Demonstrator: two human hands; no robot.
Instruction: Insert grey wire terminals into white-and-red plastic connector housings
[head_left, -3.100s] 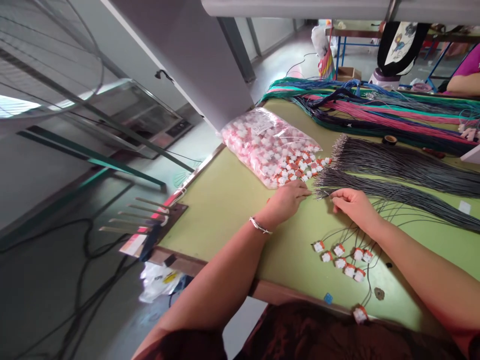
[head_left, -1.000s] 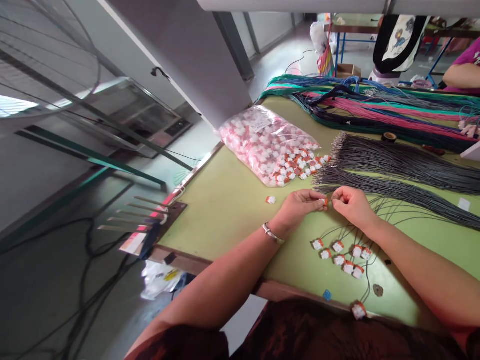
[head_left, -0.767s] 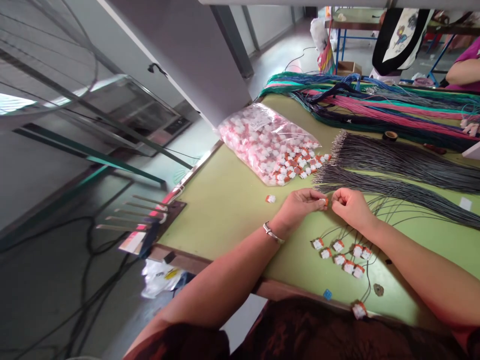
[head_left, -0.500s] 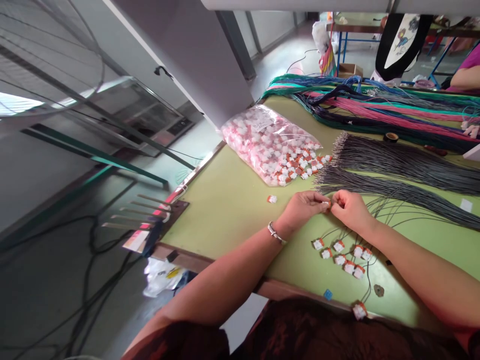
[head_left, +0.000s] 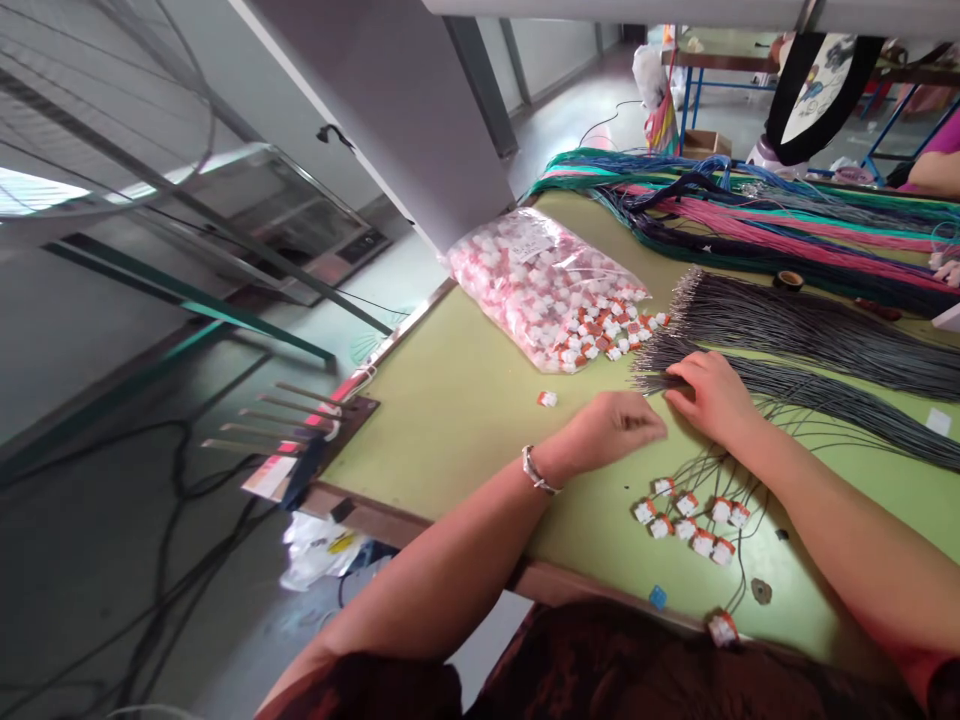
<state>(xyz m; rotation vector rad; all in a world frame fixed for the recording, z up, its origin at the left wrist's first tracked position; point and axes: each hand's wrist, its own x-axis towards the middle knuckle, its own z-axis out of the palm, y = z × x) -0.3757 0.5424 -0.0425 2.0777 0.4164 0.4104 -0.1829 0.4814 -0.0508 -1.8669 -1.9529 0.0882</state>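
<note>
Your right hand [head_left: 705, 398] is bent-fingered at the metal-tipped end of the nearer dark-grey wire bundle [head_left: 825, 400]; your left hand [head_left: 621, 432] curls near that end. Whether either grips anything, you cannot tell. Nearer you than the bundle, white-and-orange connectors [head_left: 685, 529] cluster on thin wires.

Light uneven: counter [head_left: 435, 420] bright, floor [head_left: 225, 610] at lower left dim. Strong bright patch [head_left: 37, 192] at left edge; glare on plastic bag [head_left: 551, 255]. Left grip [head_left: 611, 430] slightly motion-blurred. Left periphery stretched, soft.
</note>
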